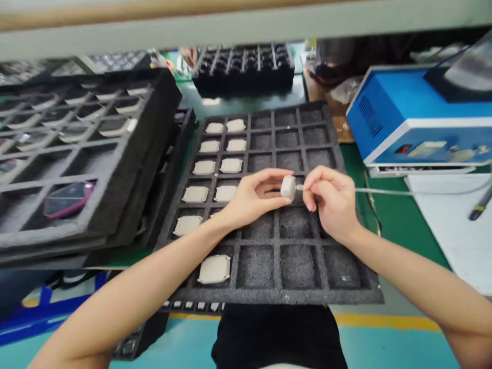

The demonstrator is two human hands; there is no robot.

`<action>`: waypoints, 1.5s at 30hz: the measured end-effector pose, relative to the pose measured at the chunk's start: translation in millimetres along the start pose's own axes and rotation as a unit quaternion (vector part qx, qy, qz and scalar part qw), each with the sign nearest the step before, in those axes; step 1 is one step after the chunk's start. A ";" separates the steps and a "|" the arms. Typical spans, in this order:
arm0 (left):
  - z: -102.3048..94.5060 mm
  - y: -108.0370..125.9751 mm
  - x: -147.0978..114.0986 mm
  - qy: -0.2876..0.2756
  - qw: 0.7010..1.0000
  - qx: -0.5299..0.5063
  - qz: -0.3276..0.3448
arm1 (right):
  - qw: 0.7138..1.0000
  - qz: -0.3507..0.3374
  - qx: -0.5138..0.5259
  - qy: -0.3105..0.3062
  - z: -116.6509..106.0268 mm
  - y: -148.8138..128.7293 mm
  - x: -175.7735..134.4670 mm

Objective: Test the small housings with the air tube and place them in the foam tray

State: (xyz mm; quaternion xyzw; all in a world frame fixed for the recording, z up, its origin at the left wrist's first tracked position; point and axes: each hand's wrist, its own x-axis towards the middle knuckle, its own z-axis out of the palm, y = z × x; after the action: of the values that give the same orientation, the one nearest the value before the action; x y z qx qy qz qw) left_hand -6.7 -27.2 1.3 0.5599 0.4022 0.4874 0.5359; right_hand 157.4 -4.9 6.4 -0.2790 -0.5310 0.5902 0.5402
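My left hand (257, 197) pinches a small off-white square casing (288, 188) between thumb and fingers, tilted up on its edge. My right hand (332, 200) is closed around the end of a thin grey tube (388, 192), whose pale narrow tip (300, 187) points at the casing's side; whether it touches I cannot tell. Both hands are above a dark foam tray (334, 296) divided into square pockets. Similar off-white casings (215, 269) lie in its left columns, some hidden by my left forearm. The pockets right of them look bare.
To the left, stacked foam trays (130, 169) hold watch-like pieces, one with a purple frame (71, 199). A blue machine (418, 113) stands at right above white paper (442, 220). Another tray (246, 72) sits at the back, near another person's hand (188, 55). A shelf edge (246, 25) crosses overhead.
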 end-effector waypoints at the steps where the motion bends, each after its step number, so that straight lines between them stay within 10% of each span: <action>1: 0.3 -0.2 0.8 -0.011 1.000 0.008 0.006 | 1.000 -0.001 -0.001 0.002 0.2 0.1 1.3; 45: 1.1 -0.6 3.0 0.003 0.998 0.061 -0.003 | 0.998 -0.018 -0.058 0.000 -0.5 0.7 5.8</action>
State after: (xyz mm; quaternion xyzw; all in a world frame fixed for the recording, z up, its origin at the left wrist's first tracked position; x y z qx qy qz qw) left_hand -5.0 -24.5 1.1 0.5886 0.4344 0.4622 0.5012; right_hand 156.1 0.8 7.0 -0.3002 -0.5696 0.5482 0.5338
